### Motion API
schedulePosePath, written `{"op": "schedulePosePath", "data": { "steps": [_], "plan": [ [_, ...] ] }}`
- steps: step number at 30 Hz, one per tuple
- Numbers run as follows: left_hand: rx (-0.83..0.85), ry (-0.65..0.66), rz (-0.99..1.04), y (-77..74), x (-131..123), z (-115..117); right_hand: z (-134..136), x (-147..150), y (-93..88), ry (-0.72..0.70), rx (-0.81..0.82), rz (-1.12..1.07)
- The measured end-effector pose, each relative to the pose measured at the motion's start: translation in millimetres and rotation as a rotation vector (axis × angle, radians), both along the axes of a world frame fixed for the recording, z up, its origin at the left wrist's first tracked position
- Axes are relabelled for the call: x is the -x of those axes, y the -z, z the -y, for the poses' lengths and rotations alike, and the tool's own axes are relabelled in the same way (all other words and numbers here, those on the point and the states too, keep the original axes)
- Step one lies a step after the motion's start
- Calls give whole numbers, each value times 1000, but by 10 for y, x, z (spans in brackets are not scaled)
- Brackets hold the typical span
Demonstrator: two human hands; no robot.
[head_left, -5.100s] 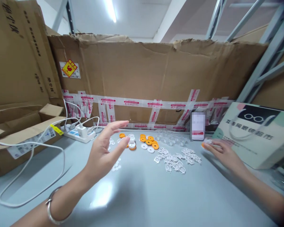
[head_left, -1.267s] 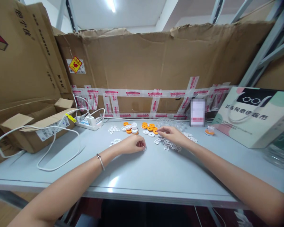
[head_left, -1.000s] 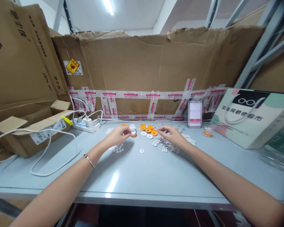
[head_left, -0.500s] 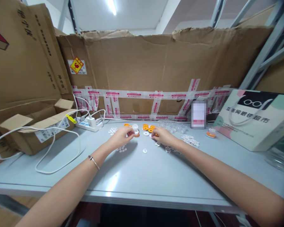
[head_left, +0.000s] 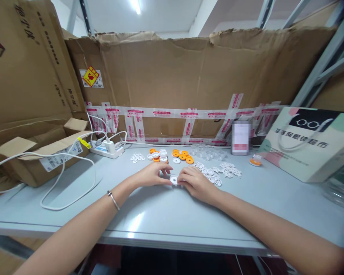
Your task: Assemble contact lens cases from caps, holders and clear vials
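Observation:
My left hand (head_left: 152,175) and my right hand (head_left: 195,183) meet over a small white ring-shaped part (head_left: 173,178) lying on the grey table (head_left: 172,217). Fingertips of both hands pinch at it from either side. Behind them lie orange rings (head_left: 182,156), white caps (head_left: 159,155), a scatter of white toothed pieces (head_left: 218,172) and small white discs (head_left: 138,157). Clear cups (head_left: 208,153) stand further back.
A power strip (head_left: 106,149) with white cables (head_left: 65,179) and an open carton (head_left: 37,152) sit at the left. A cardboard wall (head_left: 189,84) closes the back. A printed paper bag (head_left: 306,143) lies at the right, one orange-and-white part (head_left: 255,161) beside it.
Both hands drew back from the piles of orange rings and white caps toward me and came together over the lone white part on the table.

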State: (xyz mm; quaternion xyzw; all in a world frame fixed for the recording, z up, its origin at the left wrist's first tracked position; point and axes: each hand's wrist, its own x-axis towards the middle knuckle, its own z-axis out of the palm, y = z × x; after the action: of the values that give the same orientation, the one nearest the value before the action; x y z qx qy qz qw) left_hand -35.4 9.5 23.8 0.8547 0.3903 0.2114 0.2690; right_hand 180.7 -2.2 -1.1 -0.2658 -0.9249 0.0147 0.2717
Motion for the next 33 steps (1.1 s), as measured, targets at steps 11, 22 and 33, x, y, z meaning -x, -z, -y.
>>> {"op": "schedulePosePath", "data": {
  "steps": [11,22,33],
  "plan": [
    [-64,-2,-10,137,-101,26,-33,-31,49,12,27,-20],
    [-107,-12,-37,126,-117,48,-37,-20,72,33,128,-38],
    [-116,-16,-37,155,-107,32,-58,-3,69,37,281,-102]
  ]
}}
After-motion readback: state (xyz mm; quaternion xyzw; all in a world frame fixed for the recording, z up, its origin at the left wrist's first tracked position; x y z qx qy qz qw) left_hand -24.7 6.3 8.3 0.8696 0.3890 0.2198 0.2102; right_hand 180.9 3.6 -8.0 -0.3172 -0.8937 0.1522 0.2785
